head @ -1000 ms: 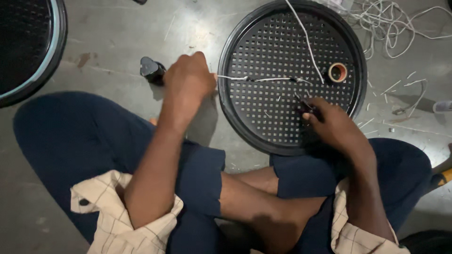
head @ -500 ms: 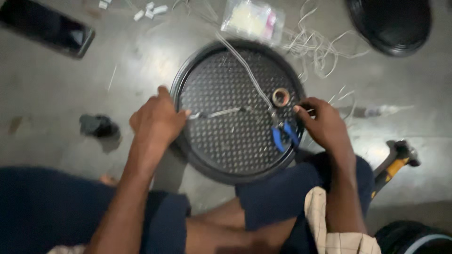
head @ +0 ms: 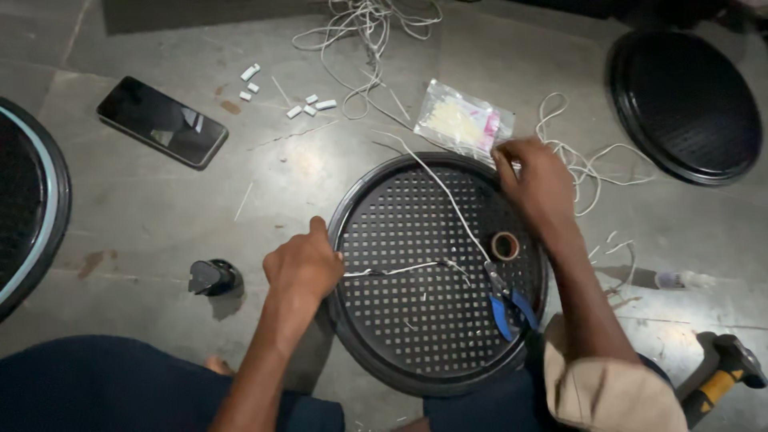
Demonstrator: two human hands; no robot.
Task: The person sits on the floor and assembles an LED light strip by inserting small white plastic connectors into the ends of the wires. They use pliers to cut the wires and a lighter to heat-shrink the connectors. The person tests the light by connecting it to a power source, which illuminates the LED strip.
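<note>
A round black perforated panel (head: 416, 320) lies on the floor in front of me. My left hand (head: 302, 268) rests at its left rim and pinches the end of a white wire (head: 400, 270) that runs across the panel. My right hand (head: 534, 182) reaches over the panel's far right rim, fingers at a clear plastic bag of small white parts (head: 462, 122); whether it grips the bag is unclear. Blue-handled pliers (head: 506, 302) lie on the panel, next to a small roll of tape (head: 505, 246).
A dark phone (head: 162, 121) lies far left, with small white pieces (head: 304, 106) near it. Tangled white wire (head: 360, 32) sits at the top. Another black round panel (head: 685, 104) is top right, a third disc (head: 32, 208) at left. A hammer (head: 724, 370) lies bottom right, a small black object (head: 211, 278) left.
My right hand has let go of the pliers, which now lie on the panel, and has reached up to the plastic bag. The view has tilted up the floor.
</note>
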